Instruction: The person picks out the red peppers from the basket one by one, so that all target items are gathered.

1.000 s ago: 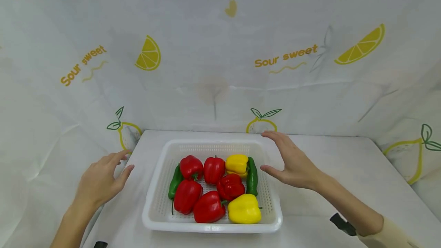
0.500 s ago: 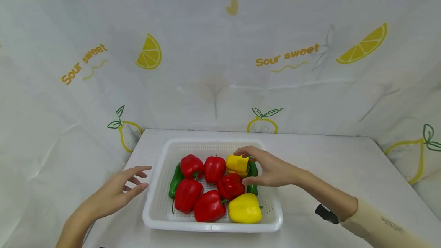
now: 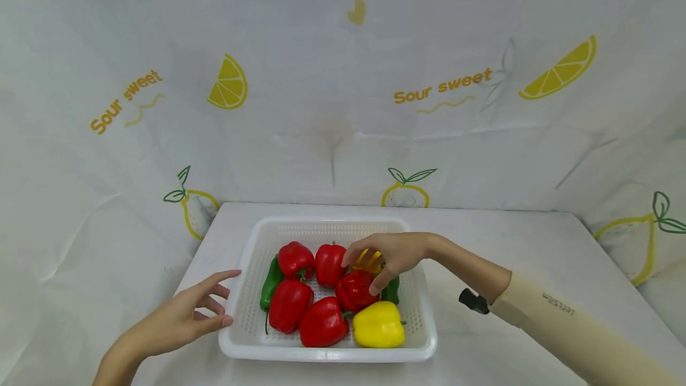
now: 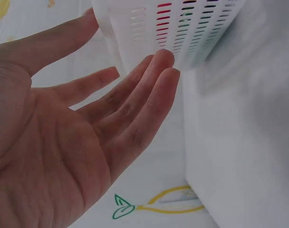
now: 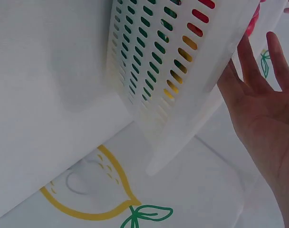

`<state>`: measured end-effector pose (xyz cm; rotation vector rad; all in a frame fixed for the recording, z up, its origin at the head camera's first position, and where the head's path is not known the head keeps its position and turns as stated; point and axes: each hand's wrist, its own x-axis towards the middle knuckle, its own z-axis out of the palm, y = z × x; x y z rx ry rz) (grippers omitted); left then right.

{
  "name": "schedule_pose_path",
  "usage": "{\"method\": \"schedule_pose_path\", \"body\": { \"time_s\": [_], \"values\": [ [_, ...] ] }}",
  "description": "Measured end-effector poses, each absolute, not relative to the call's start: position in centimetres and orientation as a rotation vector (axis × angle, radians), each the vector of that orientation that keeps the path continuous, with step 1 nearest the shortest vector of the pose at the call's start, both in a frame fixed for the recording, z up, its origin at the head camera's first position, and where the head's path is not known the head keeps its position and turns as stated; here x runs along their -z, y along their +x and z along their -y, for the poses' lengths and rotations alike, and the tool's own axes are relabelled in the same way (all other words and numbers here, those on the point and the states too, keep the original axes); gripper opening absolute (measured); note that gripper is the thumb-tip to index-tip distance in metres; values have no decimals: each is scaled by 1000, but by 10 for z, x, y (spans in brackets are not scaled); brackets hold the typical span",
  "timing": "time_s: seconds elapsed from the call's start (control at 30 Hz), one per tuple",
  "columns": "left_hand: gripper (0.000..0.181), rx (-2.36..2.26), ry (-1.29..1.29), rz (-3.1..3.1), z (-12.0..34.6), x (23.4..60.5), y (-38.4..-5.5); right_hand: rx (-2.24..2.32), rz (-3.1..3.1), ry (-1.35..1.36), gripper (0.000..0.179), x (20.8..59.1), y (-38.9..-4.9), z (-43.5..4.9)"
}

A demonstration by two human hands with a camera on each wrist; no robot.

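A white plastic basket holds red bell peppers, yellow bell peppers and long green peppers. My right hand reaches over its right side, with thumb and fingers spread above a glossy red bell pepper. Whether the fingertips touch that pepper cannot be told. Behind the hand, a yellow pepper and a green pepper are partly hidden. My left hand is at the basket's left rim, fingers loosely extended; in the left wrist view the fingers lie beside the slotted wall.
The basket stands on a white-covered table. A white cloth printed with lemons hangs behind and at the sides. A black strap piece shows at the right forearm.
My right hand has moved left and down from the basket's right side to above the red bell pepper. My left hand has moved right and down to the left rim.
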<state>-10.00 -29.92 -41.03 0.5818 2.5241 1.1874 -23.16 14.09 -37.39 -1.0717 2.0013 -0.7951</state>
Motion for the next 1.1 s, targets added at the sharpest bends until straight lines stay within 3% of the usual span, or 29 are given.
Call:
{"method": "schedule_pose_path", "body": {
  "time_s": [0.37, 1.1],
  "values": [
    [77, -1237, 530, -2467, 304, 418, -97, 593, -1853, -990, 58, 373, -260, -114],
    [77, -1277, 542, -2453, 304, 421, -95, 462, -1716, -981, 65, 380, -269, -104]
  ]
}}
